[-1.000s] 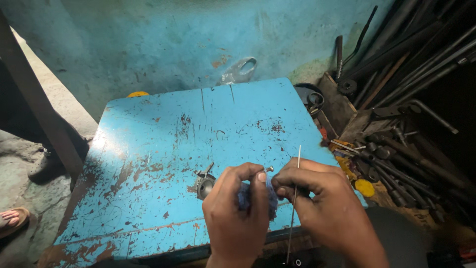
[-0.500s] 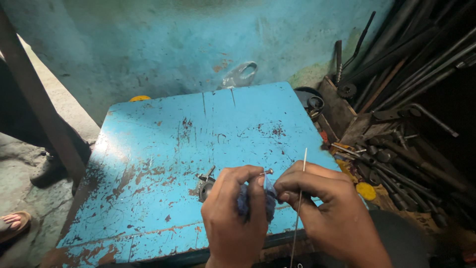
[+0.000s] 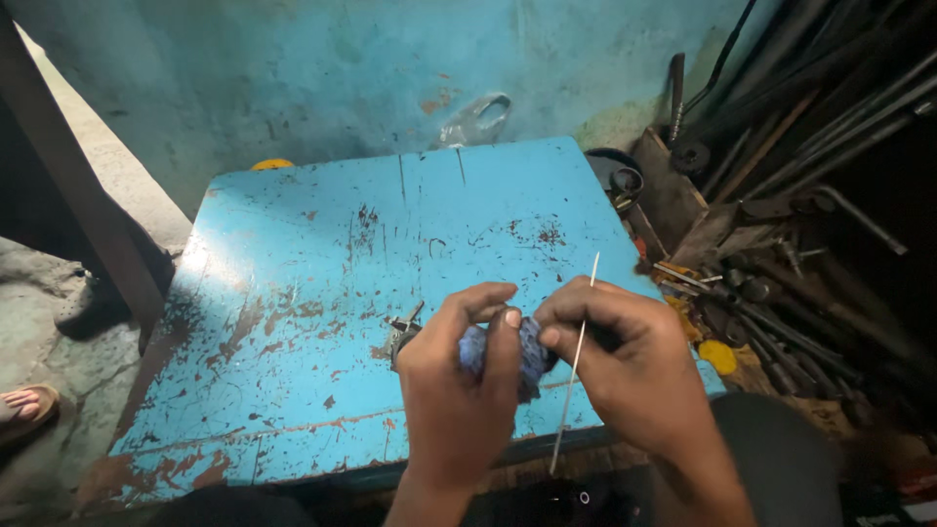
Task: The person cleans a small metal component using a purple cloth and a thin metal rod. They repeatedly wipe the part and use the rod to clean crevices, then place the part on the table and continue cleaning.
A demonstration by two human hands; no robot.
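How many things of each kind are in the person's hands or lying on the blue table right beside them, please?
Blue cloth wad, pinched between the left hand and right hand: 1
Thin metal rod, held by the right hand: 1
Small metal part on the blue table, beside the left hand: 1
Total: 3

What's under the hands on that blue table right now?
A small grey metal part lies on the blue table, half hidden behind the left hand. Both hands pinch a blue cloth; the right hand also holds a thin rod. The tabletop directly below is covered.
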